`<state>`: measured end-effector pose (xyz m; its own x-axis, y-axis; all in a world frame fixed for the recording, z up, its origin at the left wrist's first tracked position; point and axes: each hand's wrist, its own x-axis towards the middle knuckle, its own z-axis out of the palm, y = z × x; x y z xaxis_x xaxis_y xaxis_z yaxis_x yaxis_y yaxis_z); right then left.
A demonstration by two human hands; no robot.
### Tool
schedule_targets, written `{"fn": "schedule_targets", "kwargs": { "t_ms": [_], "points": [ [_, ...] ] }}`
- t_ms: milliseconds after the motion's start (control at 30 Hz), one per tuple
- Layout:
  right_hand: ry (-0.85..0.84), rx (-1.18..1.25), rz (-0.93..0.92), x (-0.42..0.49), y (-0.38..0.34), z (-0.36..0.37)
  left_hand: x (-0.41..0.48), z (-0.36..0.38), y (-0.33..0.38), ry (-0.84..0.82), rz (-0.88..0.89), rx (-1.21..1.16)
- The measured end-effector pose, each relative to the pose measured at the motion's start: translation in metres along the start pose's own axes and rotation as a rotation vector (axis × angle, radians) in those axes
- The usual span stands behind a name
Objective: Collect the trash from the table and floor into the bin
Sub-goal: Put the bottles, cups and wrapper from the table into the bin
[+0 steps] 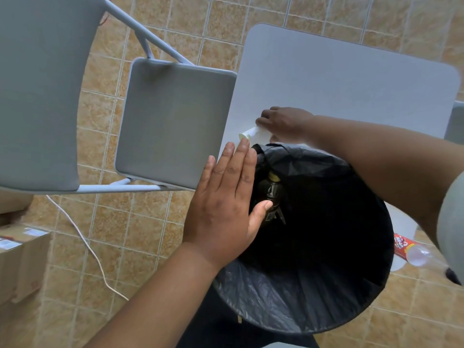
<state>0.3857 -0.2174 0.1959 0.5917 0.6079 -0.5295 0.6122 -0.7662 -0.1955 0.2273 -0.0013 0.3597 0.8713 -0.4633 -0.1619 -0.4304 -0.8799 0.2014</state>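
A bin lined with a black bag stands below the near edge of the white table. A dark bottle lies inside it. My right hand rests on the table's near edge, fingers curled over a small white rolled piece of trash at the rim. My left hand is flat and open, fingers together, at the bin's left rim just below that piece. A plastic bottle with a red label lies on the floor to the right of the bin.
A grey folding chair stands left of the table, its backrest close to the camera. Cardboard boxes sit at the lower left. A white cable runs across the tan tiled floor.
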Motion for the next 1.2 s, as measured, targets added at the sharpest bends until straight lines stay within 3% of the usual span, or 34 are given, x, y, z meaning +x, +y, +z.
{"fn": "schedule_targets", "kwargs": {
  "t_ms": [167,333,467,667,767,867,1067,1200],
  "points": [
    [0.083,0.058,0.032,-0.008,-0.002,-0.008,-0.001,0.0,-0.001,-0.015,-0.001,0.011],
    [0.212,0.263,0.192,-0.036,-0.001,-0.042,-0.001,-0.001,-0.001,-0.005,0.001,-0.004],
    [0.436,0.439,0.321,-0.084,-0.017,-0.073,-0.001,-0.003,-0.001,-0.028,0.0,-0.01],
    [0.954,0.756,0.562,-0.182,-0.086,-0.113,-0.003,-0.009,0.001,-0.064,0.0,-0.088],
    [1.04,0.859,0.672,-0.223,-0.14,-0.121,-0.004,-0.013,0.002,-0.08,0.019,-0.09],
    [0.977,0.92,0.763,-0.242,-0.189,-0.099,-0.005,-0.015,0.003,-0.113,0.018,-0.075],
    [0.552,0.981,0.94,-0.248,-0.243,-0.03,-0.039,-0.012,0.005,-0.075,-0.014,-0.013],
    [0.398,0.873,0.984,-0.245,-0.257,-0.011,-0.063,-0.003,0.008,-0.069,-0.032,0.017]
  ]
}}
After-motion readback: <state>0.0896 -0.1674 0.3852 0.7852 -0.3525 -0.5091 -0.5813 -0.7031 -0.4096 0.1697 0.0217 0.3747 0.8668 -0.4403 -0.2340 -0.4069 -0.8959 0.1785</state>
